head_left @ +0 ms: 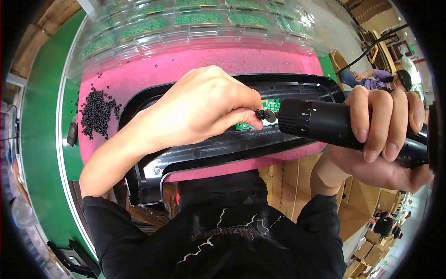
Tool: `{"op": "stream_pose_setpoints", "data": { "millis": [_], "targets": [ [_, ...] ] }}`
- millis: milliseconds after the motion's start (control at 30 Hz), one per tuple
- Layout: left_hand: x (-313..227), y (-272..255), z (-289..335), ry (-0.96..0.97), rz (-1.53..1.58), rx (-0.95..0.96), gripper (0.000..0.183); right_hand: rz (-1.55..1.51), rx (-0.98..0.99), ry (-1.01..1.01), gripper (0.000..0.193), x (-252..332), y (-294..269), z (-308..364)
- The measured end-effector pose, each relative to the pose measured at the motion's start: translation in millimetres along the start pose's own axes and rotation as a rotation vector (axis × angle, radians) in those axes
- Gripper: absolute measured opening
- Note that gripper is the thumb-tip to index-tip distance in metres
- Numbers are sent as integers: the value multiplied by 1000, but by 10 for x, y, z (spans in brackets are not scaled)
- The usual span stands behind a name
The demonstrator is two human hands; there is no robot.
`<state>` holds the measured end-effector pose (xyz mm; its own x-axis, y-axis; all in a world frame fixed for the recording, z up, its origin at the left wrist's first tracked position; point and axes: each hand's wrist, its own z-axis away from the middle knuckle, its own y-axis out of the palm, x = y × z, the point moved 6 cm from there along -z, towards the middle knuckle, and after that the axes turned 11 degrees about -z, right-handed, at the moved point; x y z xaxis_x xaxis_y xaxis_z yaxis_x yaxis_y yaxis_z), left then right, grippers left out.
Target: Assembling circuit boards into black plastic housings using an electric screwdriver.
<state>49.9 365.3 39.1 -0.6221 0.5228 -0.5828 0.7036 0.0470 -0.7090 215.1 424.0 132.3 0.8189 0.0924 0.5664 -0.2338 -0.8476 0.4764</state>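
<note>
My right hand (385, 125) is wrapped round a black electric screwdriver (320, 121), held level with its round front end toward the left. At that end, the fingers of my left hand (204, 104) pinch some small black screws (259, 114). A dark round tip (270, 116) shows between the screws and the screwdriver's collar. Below my fingertips a green circuit board (271, 103) lies in a long black plastic housing (213, 151). My left hand and forearm hide part of the housing.
A pile of small black screws (97, 114) lies at the left of the pink mat (200, 59). Clear plastic trays (195, 31) with several green boards stand at the back. Cardboard boxes (357, 204) are at the lower right. Another person (378, 80) sits at far right.
</note>
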Motion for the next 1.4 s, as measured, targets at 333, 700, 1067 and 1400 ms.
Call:
{"op": "stream_pose_setpoints", "data": {
  "millis": [333, 700, 1067, 1400],
  "targets": [
    [195, 84, 37, -140, -135, 128, 14, 54, 112, 141, 61, -247, -84, -100],
    [182, -86, 90, -159, -438, -181, 12, 243, -127, 244, 67, -732, -373, -6],
    [191, -183, 131, -159, -513, -272, 16, 441, 19, 385, 67, -1082, -277, -86],
    [197, -121, 170, -166, -481, -261, 17, 117, -154, 190, 60, -869, -425, -36]
  ]
}}
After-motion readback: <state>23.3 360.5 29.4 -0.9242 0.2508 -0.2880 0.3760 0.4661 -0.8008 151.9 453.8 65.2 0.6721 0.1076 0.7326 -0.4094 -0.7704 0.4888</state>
